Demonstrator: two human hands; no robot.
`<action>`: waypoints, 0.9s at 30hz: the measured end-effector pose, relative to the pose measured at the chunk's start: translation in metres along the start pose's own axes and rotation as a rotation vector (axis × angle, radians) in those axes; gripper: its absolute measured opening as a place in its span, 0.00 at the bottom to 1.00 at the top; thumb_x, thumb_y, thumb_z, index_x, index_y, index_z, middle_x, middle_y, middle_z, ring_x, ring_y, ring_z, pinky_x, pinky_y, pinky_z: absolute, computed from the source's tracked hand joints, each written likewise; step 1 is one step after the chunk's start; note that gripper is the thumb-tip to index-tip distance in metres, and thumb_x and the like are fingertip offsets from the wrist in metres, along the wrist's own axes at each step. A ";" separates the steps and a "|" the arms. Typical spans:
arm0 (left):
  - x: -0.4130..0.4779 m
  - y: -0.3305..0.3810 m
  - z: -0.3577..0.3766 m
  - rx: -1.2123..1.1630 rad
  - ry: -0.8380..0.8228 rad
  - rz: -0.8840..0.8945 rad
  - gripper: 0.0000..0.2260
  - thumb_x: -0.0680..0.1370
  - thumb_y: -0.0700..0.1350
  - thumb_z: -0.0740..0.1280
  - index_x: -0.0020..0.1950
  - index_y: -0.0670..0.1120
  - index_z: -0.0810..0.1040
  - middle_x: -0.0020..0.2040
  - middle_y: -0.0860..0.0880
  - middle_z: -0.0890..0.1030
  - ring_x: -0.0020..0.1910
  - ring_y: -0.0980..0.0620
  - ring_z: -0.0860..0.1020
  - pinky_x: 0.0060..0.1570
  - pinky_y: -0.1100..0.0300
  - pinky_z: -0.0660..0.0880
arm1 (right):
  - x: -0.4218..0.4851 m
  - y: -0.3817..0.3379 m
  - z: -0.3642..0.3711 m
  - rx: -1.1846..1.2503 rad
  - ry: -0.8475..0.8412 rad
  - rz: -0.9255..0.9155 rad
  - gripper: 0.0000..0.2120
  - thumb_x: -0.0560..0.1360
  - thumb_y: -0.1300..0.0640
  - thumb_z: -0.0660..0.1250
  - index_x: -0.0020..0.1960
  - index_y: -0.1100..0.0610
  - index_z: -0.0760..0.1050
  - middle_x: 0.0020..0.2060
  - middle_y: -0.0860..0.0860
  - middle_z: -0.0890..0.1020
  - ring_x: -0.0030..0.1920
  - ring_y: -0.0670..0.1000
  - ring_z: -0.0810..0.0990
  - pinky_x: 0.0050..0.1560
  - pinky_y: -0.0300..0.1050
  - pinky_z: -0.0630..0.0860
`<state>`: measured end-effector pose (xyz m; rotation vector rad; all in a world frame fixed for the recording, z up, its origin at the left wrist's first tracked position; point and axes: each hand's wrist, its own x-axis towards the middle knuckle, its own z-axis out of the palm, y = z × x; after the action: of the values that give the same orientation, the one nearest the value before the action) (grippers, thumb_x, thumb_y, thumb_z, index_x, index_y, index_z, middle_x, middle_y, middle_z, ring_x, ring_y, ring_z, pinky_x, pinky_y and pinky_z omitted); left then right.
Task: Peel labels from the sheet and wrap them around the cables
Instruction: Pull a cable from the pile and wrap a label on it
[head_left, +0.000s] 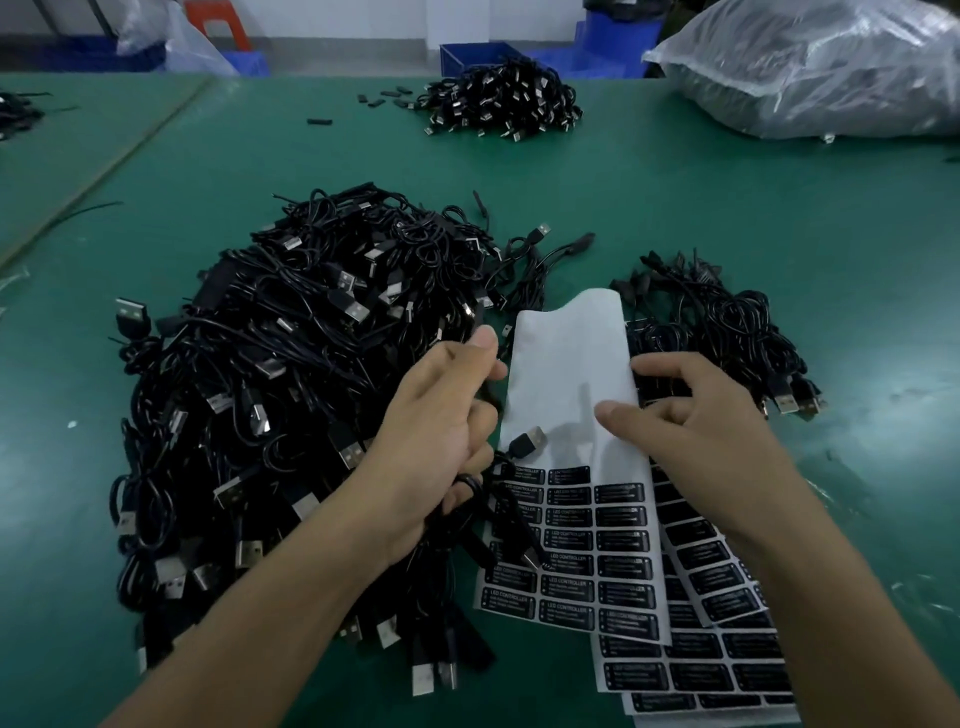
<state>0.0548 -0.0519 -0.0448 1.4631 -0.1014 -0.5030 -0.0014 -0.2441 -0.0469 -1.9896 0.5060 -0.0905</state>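
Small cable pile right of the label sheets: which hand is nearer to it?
Right. The right hand is at the edge of the sheets, just beside the pile; the left hand grips a cable beyond the sheets.

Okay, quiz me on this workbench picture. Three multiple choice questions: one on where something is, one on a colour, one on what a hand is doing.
1. The biggest cable pile lies: A on the floor; B left of the label sheets; C right of them.
2. The table is: A white; B red; C green.
3. The left hand: A grips a black cable; B lies flat on the table; C holds scissors.

Answers: B, the pile sits to the left of the sheets; C, the table top is green all over; A, its fingers curl round the cable.
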 end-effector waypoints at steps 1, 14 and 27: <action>0.001 -0.001 0.000 0.008 0.001 0.018 0.15 0.82 0.59 0.59 0.47 0.48 0.73 0.23 0.53 0.60 0.20 0.56 0.56 0.21 0.65 0.54 | 0.000 0.000 0.000 0.060 -0.027 0.001 0.24 0.72 0.48 0.75 0.63 0.40 0.69 0.39 0.52 0.86 0.43 0.50 0.86 0.52 0.53 0.79; 0.011 -0.014 0.000 0.082 -0.016 0.085 0.14 0.86 0.42 0.54 0.55 0.49 0.79 0.26 0.55 0.63 0.21 0.59 0.58 0.21 0.63 0.57 | -0.001 -0.003 -0.009 0.202 -0.288 0.054 0.20 0.73 0.66 0.71 0.62 0.51 0.74 0.40 0.55 0.87 0.36 0.51 0.86 0.34 0.41 0.80; 0.008 -0.005 -0.001 -0.050 -0.066 0.083 0.17 0.76 0.58 0.63 0.43 0.50 0.88 0.28 0.54 0.68 0.25 0.59 0.64 0.24 0.67 0.66 | 0.002 -0.001 -0.005 0.235 -0.291 0.050 0.15 0.73 0.69 0.70 0.56 0.55 0.76 0.36 0.57 0.87 0.33 0.53 0.86 0.31 0.43 0.82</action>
<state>0.0606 -0.0542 -0.0514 1.3879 -0.1997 -0.4836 -0.0007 -0.2490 -0.0443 -1.7220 0.3396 0.1623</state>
